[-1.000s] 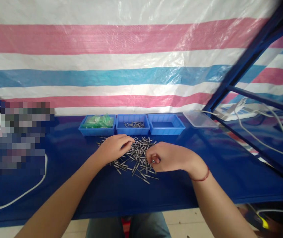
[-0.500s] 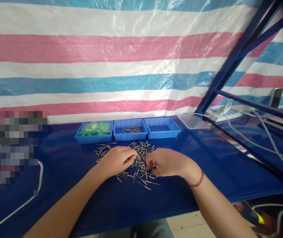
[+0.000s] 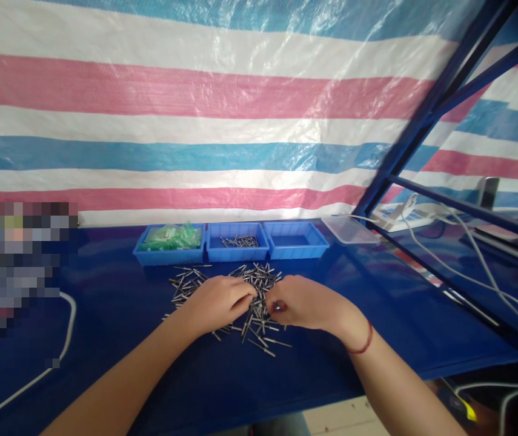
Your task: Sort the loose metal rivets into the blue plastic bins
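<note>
A white cable (image 3: pixel 65 327) curves over the glossy blue tabletop (image 3: pixel 117 315) at 9 o'clock from the loose heap of short silver metal pins (image 3: pixel 259 274). Beyond the heap stands a row of shallow blue plastic trays. The left tray (image 3: pixel 168 258), at 11 o'clock, holds green plastic pieces (image 3: pixel 172 237). The middle tray (image 3: pixel 238 254), at 12 o'clock, holds a few more pins. The right tray (image 3: pixel 295 249) sits at 1 o'clock, with a clear plastic container (image 3: pixel 349 230) just beside it.

The left hand (image 3: pixel 217 303) lies palm down on the heap's 8 o'clock side, its fingers curled into the pins; I cannot tell whether it grips any. The right hand (image 3: pixel 306 301) rests at 4 o'clock, thumb and forefinger pinched on what looks like a single pin (image 3: pixel 278 307). A red string bracelet (image 3: pixel 363 342) circles its wrist.

Compared with a second ago, the two hands have drawn closer, and their fingertips now nearly meet over the heap's middle. The trays' contents look unchanged, so the work reads as still in the heap itself: pins are being fingered and picked, and none is newly set in a tray.
</note>
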The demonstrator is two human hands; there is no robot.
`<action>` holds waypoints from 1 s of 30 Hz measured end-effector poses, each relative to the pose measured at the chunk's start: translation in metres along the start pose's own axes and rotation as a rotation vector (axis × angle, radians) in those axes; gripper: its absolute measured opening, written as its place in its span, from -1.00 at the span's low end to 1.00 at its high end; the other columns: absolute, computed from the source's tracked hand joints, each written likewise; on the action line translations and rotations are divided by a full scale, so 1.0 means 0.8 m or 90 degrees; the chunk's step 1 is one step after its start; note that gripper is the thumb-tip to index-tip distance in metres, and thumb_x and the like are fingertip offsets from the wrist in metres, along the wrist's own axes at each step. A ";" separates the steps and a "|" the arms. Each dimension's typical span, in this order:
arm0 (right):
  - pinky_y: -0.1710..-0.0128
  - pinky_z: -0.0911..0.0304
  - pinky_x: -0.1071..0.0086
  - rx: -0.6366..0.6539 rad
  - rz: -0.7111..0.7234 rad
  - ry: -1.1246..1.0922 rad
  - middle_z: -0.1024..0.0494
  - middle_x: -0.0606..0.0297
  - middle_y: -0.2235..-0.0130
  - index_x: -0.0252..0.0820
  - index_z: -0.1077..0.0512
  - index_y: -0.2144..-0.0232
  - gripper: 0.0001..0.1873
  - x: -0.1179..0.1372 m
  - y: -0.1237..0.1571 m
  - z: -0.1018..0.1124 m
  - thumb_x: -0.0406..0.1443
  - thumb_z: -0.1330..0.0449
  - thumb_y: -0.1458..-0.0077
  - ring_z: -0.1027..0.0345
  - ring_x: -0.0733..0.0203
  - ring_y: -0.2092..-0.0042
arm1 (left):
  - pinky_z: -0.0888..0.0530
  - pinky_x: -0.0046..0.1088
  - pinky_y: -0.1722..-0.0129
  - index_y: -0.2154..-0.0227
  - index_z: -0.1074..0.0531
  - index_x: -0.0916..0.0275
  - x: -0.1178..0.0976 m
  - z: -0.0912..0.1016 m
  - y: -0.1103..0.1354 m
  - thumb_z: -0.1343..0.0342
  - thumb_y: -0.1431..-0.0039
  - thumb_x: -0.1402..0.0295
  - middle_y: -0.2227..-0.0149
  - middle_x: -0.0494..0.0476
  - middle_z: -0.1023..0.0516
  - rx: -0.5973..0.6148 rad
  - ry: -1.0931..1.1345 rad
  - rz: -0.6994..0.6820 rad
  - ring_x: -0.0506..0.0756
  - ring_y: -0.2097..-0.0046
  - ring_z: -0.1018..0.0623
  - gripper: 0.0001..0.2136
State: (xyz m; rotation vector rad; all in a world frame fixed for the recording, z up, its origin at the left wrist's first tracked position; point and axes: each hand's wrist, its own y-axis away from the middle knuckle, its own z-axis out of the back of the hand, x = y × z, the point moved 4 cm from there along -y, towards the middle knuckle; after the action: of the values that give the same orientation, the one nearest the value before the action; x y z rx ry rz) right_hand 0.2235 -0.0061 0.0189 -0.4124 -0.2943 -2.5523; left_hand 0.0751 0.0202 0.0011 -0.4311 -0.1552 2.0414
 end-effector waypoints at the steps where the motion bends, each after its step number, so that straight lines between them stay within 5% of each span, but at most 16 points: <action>1: 0.50 0.03 0.43 0.010 0.009 -0.001 -0.44 0.38 0.57 -0.19 -0.44 0.61 -0.85 0.000 0.000 0.000 -0.46 -0.11 0.16 -0.24 0.33 0.51 | -0.34 -0.51 0.31 0.30 -0.48 0.20 -0.001 0.001 0.000 0.07 -0.27 0.37 0.36 0.06 -0.53 0.000 0.002 0.000 0.04 0.31 -0.51 -0.79; 7: 0.51 -0.01 0.50 0.045 0.089 -0.136 -0.33 0.45 0.56 -0.22 -0.38 0.53 -0.95 -0.008 -0.002 0.003 -0.43 -0.14 0.13 -0.18 0.41 0.52 | -0.33 -0.50 0.32 0.23 -0.48 0.18 -0.007 0.008 -0.002 0.00 -0.25 0.21 0.34 0.04 -0.51 0.000 0.016 0.009 0.04 0.31 -0.51 -0.78; 17: 0.51 0.03 0.49 -0.134 0.122 -0.150 -0.23 0.49 0.58 -0.23 -0.39 0.43 -0.95 -0.014 -0.015 0.016 -0.40 -0.12 -0.01 -0.06 0.43 0.54 | -0.36 -0.47 0.28 0.34 -0.41 0.23 -0.002 0.007 -0.006 0.04 -0.29 0.31 0.34 0.06 -0.49 -0.093 -0.004 0.018 0.03 0.30 -0.49 -0.83; 30: 0.41 -0.16 0.41 -0.238 0.151 -0.201 -0.48 0.30 0.41 -0.20 -0.48 0.31 -0.74 -0.005 -0.014 0.028 -0.17 -0.07 -0.21 -0.29 0.33 0.41 | -0.37 -0.51 0.34 0.29 -0.41 0.22 0.007 0.019 0.000 -0.02 -0.25 0.33 0.33 0.04 -0.47 -0.266 0.256 0.160 -0.02 0.36 -0.44 -0.89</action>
State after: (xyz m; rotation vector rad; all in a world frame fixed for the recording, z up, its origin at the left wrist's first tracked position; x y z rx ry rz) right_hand 0.2261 0.0114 0.0374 -0.9362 0.1212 -2.2993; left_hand 0.0671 0.0258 0.0138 -1.1605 -0.2933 2.1162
